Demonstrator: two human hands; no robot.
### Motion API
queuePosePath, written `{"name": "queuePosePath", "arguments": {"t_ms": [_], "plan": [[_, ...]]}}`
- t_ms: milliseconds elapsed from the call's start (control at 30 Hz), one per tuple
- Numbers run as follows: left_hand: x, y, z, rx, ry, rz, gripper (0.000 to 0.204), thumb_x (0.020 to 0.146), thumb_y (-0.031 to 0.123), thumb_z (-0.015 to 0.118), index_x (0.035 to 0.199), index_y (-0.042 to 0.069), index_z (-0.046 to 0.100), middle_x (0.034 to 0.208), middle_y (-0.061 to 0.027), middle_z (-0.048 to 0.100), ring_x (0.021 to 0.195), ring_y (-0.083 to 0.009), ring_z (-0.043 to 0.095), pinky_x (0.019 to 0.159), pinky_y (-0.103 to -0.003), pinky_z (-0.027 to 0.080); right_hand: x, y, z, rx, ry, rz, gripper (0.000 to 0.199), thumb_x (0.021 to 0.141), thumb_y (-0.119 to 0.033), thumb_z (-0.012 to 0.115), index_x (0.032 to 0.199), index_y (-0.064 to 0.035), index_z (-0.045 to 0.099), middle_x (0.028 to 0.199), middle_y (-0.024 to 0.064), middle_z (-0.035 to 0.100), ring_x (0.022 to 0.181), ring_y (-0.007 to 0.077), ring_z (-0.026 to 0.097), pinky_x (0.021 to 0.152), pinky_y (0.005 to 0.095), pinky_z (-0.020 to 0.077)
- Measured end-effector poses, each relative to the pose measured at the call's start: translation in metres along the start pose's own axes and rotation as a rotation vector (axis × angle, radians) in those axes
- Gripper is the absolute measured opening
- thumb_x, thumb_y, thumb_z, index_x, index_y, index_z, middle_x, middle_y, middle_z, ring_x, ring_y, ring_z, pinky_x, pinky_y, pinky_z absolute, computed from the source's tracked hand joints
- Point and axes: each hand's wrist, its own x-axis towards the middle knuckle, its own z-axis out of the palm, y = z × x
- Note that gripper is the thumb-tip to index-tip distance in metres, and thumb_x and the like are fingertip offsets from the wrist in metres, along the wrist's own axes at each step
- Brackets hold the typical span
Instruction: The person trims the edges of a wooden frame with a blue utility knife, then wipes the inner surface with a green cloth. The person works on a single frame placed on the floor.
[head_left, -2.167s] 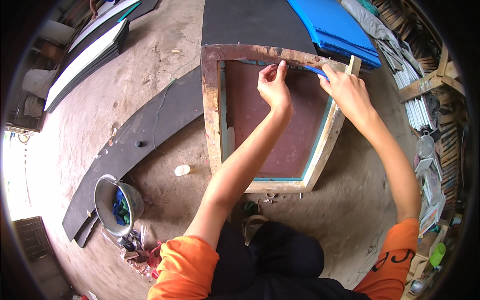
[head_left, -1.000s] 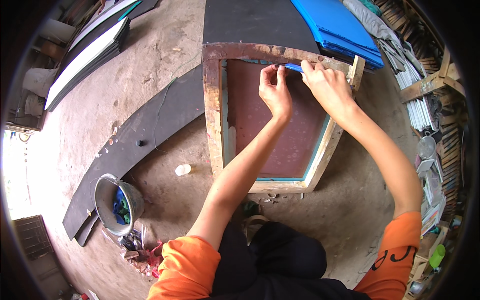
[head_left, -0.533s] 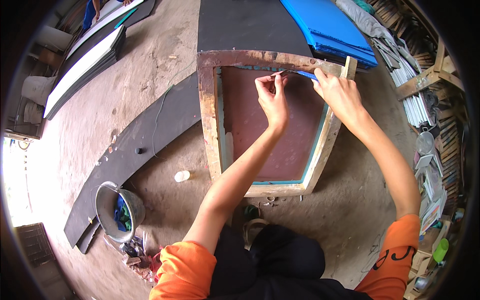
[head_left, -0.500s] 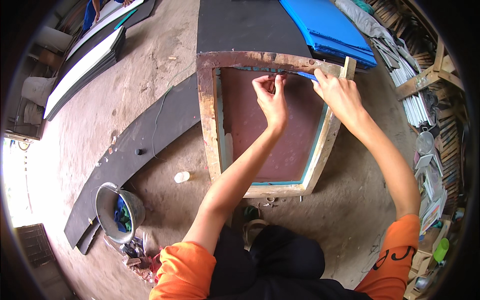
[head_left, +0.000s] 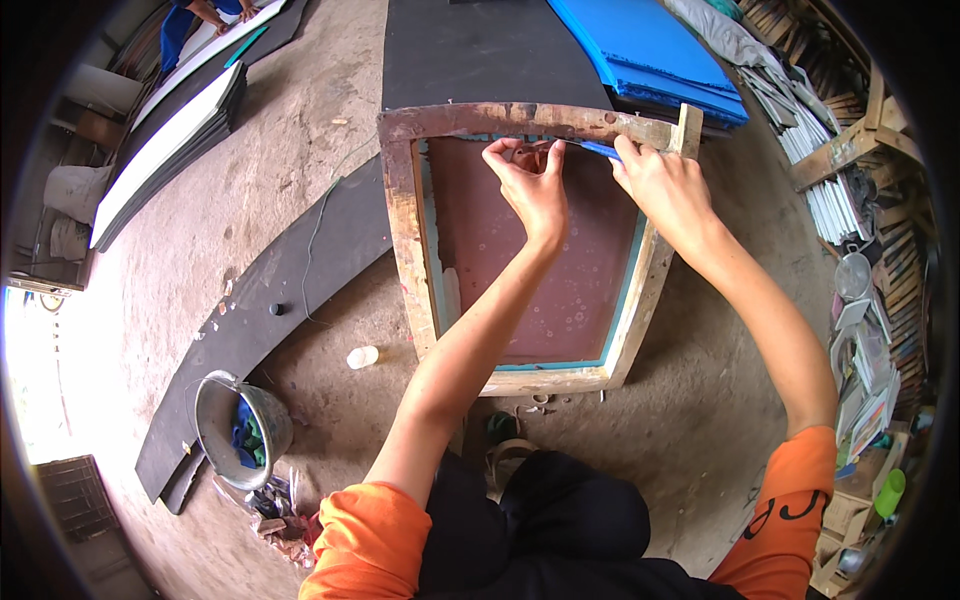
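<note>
A wooden-framed printing screen (head_left: 540, 260) with dark reddish mesh and teal edging lies in front of me. Over its far edge, my right hand (head_left: 665, 185) grips a slim blue-handled tool (head_left: 600, 149). The thin dark tip points left toward my left hand (head_left: 535, 195). I cannot tell whether it is a knife or a scraper. My left thumb and fingers are pinched close to that tip. Something small and dark reddish seems to be between them, too small to name.
Blue sheets (head_left: 665, 65) are stacked beyond the frame, beside a black sheet (head_left: 490, 55). A bucket with cloths (head_left: 215, 435), a whitish bottle (head_left: 363, 356) and a long black strip (head_left: 255, 330) lie left. Another person's hands (head_left: 215, 15) touch white sheets at far left.
Both hands have shifted slightly left with the view. My left fingers have turned and opened a little around the small dark thing. The blue-handled tool stays in my right hand.
</note>
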Motion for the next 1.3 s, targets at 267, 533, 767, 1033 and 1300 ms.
{"name": "queuePosePath", "arguments": {"t_ms": [267,533,767,1033,1300], "plan": [[0.0,0.001,-0.001,0.054,0.005,0.081,0.042,0.075,0.001,0.069,0.089,0.006,0.03,0.074,-0.0065,0.055,0.068,-0.0113,0.054,0.068,-0.025,0.045,0.012,-0.008,0.009,-0.152,0.028,-0.066,0.015,0.084,-0.019,0.057,0.086,-0.0057,0.052,0.061,0.0101,0.06,0.055,0.021,0.065,0.044,0.0304,0.0516],[-0.004,0.003,-0.003,0.021,-0.047,0.063,0.042,0.075,0.002,0.069,0.085,0.007,0.028,0.072,-0.0088,0.055,0.066,-0.0149,0.056,0.069,-0.027,0.045,0.005,-0.003,0.007,-0.097,0.022,-0.036,0.017,0.084,-0.021,0.057,0.088,-0.0052,0.052,0.059,0.0088,0.058,0.052,0.0206,0.064,0.043,0.0295,0.0506],[-0.002,0.004,-0.023,0.017,-0.148,0.013,0.039,0.076,0.005,0.069,0.083,0.008,0.031,0.078,-0.0064,0.055,0.071,-0.0114,0.05,0.072,-0.025,0.042,0.0,0.007,0.004,-0.077,-0.047,-0.026,0.017,0.084,-0.021,0.057,0.086,-0.0054,0.051,0.062,0.0107,0.061,0.053,0.0232,0.064,0.044,0.0313,0.0509],[-0.009,0.004,-0.044,0.012,-0.262,-0.022,0.018,0.085,0.011,0.061,0.094,0.007,0.046,0.085,-0.0003,0.054,0.078,-0.0065,0.051,0.072,-0.024,0.043,-0.029,0.034,-0.005,0.011,-0.031,0.04,0.018,0.084,-0.023,0.057,0.089,-0.0066,0.05,0.066,0.0109,0.062,0.056,0.0257,0.064,0.046,0.0347,0.0518],[0.005,0.027,-0.094,-0.011,-0.459,-0.055,0.025,0.098,0.023,0.04,0.088,0.006,0.056,0.077,0.0028,0.051,0.065,-0.0044,0.042,0.06,-0.021,0.036,-0.047,-0.005,-0.028,0.368,-0.076,0.306,0.023,0.091,-0.025,0.05,0.101,-0.0046,0.052,0.067,0.0184,0.06,0.062,0.0364,0.06,0.051,0.045,0.0471]]}}
